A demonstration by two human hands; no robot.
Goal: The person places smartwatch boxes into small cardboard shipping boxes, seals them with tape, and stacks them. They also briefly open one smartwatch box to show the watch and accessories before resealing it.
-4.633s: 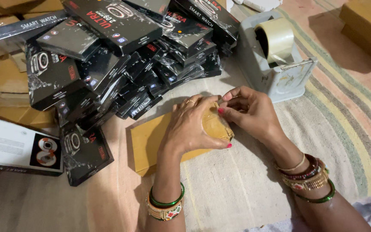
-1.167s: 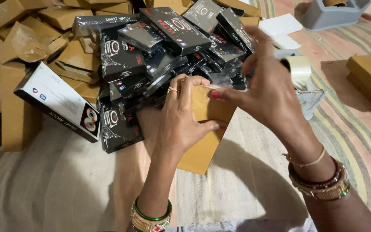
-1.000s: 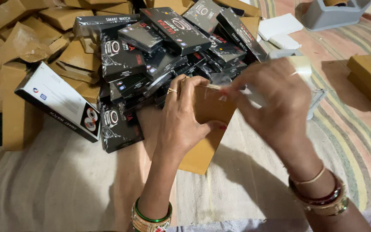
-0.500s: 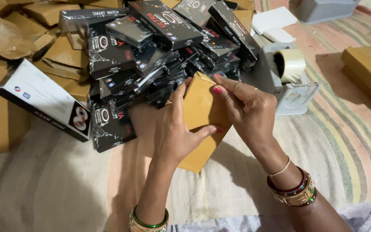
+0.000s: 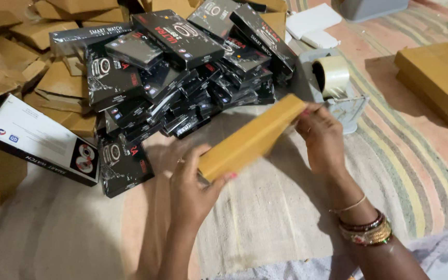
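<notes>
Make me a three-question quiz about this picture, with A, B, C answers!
1. Where is the tape roll?
A. on the grey dispenser
B. on the black boxes
C. in a hand

2. What colour is the held box?
A. white
B. black
C. brown

3. How is it held?
A. one hand
B. both hands, one at each end
C. lying flat on the cloth

Answers: 1 A, the roll sits in the dispenser. 2 C, its sides are plain brown. 3 B, the left hand and right hand grip opposite ends.
</notes>
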